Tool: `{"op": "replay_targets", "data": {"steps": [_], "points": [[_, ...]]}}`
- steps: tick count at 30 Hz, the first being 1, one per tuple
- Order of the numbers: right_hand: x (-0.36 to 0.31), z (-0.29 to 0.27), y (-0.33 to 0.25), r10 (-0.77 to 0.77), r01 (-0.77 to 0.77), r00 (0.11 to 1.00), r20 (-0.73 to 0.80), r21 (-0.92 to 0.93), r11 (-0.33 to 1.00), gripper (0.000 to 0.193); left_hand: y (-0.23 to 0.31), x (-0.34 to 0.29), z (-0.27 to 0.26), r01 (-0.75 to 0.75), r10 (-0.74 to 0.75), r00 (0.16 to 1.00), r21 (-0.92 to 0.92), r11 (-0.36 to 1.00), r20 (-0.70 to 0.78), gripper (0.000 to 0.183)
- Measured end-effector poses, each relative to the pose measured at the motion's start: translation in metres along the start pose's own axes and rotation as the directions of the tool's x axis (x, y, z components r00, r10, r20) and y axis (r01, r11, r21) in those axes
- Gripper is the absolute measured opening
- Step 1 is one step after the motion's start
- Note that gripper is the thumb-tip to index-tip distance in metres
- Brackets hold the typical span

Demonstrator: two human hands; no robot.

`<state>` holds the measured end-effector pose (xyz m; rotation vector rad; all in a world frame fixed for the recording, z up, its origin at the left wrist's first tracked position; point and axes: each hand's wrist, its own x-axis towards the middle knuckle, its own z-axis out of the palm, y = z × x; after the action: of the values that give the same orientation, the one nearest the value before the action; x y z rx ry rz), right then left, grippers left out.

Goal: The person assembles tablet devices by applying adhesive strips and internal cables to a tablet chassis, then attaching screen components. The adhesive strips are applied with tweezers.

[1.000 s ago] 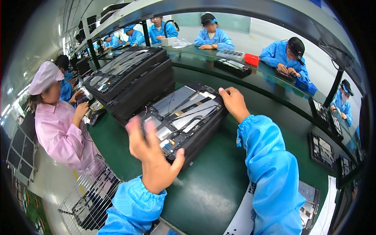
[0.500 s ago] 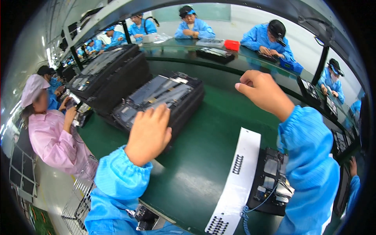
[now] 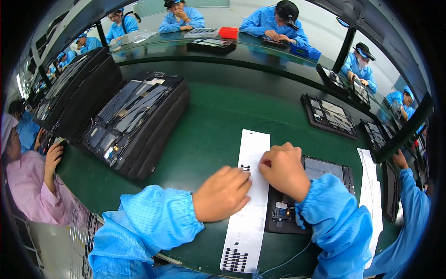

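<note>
A long white strip with rows of small black pieces on it lies on the green table in front of me. My left hand is over its middle, fingers closed and bent toward the upper black pieces; the fingertips are partly hidden. Just across from it, at the strip's right edge, my right hand is closed in a pinch of thumb and fingers. What either hand pinches, if anything, is too small or hidden to make out. An opened tablet-like device lies beneath my right hand and sleeve, partly covered.
Black foam trays with opened devices are stacked at the left, beside a taller stack. Another opened device lies at the far right, near white sheets. A blue cord runs along the front. Co-workers sit around.
My view has turned to the right. Both hands, earlier raised apart above the table, have come down together over the white strip. The opened device beside it lies differently and shows a grey panel.
</note>
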<state>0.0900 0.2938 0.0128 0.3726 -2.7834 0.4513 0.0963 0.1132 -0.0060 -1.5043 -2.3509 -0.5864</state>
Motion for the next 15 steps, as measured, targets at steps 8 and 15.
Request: {"op": "replay_targets", "data": {"steps": [8,15], "points": [[0.002,0.015,-0.009,0.035,-0.040,0.998,-0.043,-0.107,0.993,0.013,0.000,0.001,0.015,-0.083,0.084,0.995,0.016,0.996,-0.053,0.035],[0.005,0.031,-0.010,-0.058,0.056,0.991,-0.120,-0.019,0.998,0.010,-0.001,-0.001,0.010,-0.056,0.056,0.998,-0.010,0.998,-0.001,0.037]]}}
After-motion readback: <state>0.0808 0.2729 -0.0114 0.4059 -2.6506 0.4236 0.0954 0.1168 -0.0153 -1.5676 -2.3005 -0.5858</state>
